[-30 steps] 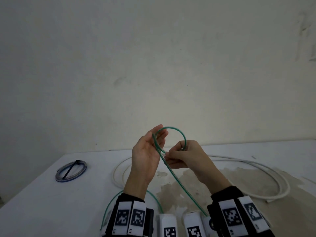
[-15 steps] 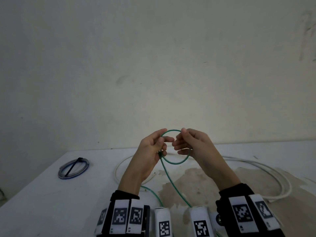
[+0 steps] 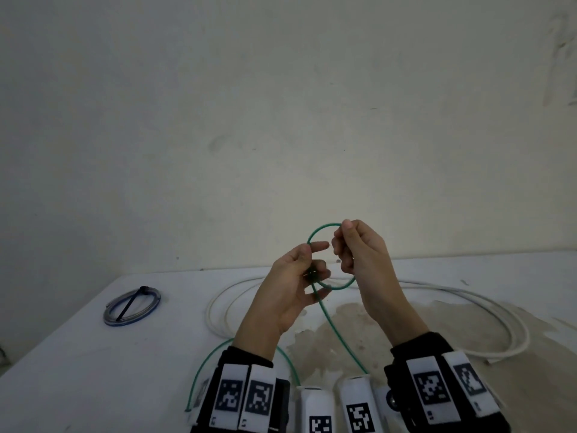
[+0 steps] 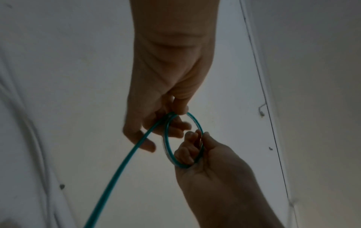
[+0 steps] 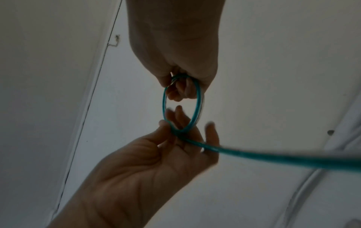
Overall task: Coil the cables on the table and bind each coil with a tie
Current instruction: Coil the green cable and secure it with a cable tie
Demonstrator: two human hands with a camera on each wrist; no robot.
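Observation:
A thin green cable (image 3: 335,326) is held up above the white table (image 3: 93,370) with a small loop (image 3: 318,231) formed in it. My left hand (image 3: 312,270) pinches the point where the loop crosses itself. My right hand (image 3: 346,245) pinches the loop's upper right side. The left wrist view has my left hand (image 4: 171,77) on the crossing and my right hand (image 4: 215,177) with its fingers through the loop. In the right wrist view the loop (image 5: 198,100) hangs from my right hand (image 5: 175,46), and the tail (image 5: 273,157) runs off right past my left hand (image 5: 156,162).
A long white cable (image 3: 468,298) lies in loose wide loops across the table behind my hands. A clear-blue coil bound with a black tie (image 3: 132,304) lies at the far left. A brown stain (image 3: 359,332) marks the table's middle. A bare wall stands behind.
My right hand has risen from the loop's lower right to its upper right. The left hand has shifted its pinch down to the crossing, and the loop stands taller.

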